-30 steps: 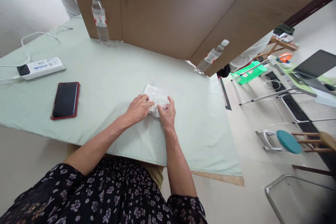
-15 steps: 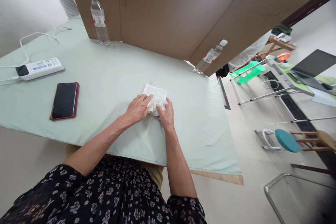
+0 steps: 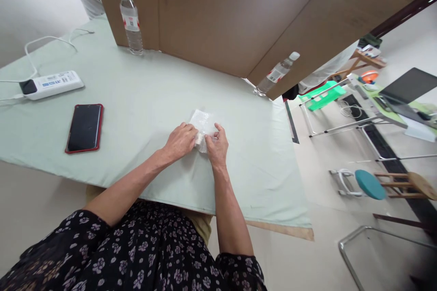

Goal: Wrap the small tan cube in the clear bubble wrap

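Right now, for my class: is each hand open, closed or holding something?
Left hand: curled at the clear plastic wrap; cannot tell whether it grips.
Right hand: partly open, at the wrap's right side.

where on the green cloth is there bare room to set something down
Bare cloth lies between the red-cased phone and the left hand, between the clear plastic packet and the cardboard, and from the right hand to the cloth's right edge. It is crowded at the packet, where both hands are, and far left around the white wired device.
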### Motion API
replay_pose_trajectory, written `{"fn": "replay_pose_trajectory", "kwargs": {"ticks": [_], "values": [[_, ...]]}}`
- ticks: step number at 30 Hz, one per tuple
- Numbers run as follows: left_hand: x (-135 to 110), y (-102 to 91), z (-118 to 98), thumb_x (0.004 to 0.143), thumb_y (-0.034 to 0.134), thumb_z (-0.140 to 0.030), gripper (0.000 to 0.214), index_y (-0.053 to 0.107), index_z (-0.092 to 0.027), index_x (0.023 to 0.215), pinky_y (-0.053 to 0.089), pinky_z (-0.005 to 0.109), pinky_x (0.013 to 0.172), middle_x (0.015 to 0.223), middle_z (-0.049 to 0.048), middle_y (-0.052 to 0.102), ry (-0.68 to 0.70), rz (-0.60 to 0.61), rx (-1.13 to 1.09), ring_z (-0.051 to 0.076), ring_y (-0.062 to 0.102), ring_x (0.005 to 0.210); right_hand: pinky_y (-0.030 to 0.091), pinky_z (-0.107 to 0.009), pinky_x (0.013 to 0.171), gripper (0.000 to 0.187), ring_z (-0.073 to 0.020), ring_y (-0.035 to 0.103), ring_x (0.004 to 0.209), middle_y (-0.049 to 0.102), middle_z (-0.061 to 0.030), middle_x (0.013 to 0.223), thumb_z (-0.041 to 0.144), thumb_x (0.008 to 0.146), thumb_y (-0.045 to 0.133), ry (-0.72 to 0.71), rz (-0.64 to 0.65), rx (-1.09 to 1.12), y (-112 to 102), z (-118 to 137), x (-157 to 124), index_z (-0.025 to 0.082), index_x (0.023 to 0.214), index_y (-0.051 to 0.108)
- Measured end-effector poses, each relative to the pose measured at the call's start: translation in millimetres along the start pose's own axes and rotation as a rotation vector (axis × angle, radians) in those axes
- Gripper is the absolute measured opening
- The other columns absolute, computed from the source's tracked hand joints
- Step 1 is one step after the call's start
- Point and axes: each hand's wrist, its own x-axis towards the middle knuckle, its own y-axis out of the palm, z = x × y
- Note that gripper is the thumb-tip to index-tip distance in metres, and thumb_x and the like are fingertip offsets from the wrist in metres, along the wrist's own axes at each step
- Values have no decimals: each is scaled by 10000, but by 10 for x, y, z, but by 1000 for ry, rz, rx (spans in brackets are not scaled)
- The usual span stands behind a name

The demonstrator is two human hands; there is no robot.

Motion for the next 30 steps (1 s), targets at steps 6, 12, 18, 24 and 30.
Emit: {"fn": "replay_pose_trajectory", "kwargs": {"ticks": [6, 12, 18, 24, 30], "values": [[27, -19, -16, 899, 494, -75, 255, 643, -163, 1086, 480, 373, 908, 1121, 104, 684, -18, 46, -34, 258, 561, 1019, 488, -268, 659, 639, -107, 516, 637, 563, 37, 825, 339, 762, 638, 86, 40, 291, 73, 80, 8, 160, 1356, 484], [33, 14, 6, 900, 480, -86, 380, 552, -150, 1267, 486, 378, 875, 1084, 109, 687, -46, 15, -110, 263, 566, 1003, 467, -224, 537, 734, -87, 528, 573, 615, 30, 875, 332, 779, 640, 117, 82, 345, 166, 208, -4, 199, 1449, 371], [-22, 74, 25, 881, 489, -97, 363, 565, -140, 1233, 491, 388, 863, 1095, 110, 688, -42, -26, -237, 264, 561, 983, 528, -264, 570, 766, -83, 566, 554, 666, -99, 1188, 349, 847, 594, 76, 239, 306, 150, 227, -51, 244, 1527, 258], [-54, 213, 117, 817, 544, -106, 539, 524, -153, 1354, 519, 401, 877, 1178, 116, 674, -66, -126, -425, 255, 578, 1024, 582, -356, 761, 750, -115, 615, 683, 575, -164, 1406, 230, 841, 541, -98, 399, 109, 8, 199, -31, 223, 1546, 284], [-55, 260, 179, 753, 565, -122, 601, 542, -156, 1353, 548, 365, 840, 1252, 127, 646, -67, -190, -637, 222, 606, 983, 505, -478, 1058, 755, -234, 647, 1124, 539, -162, 1467, 127, 832, 470, -239, 545, -105, -28, 316, 82, 170, 1565, 294]]}}
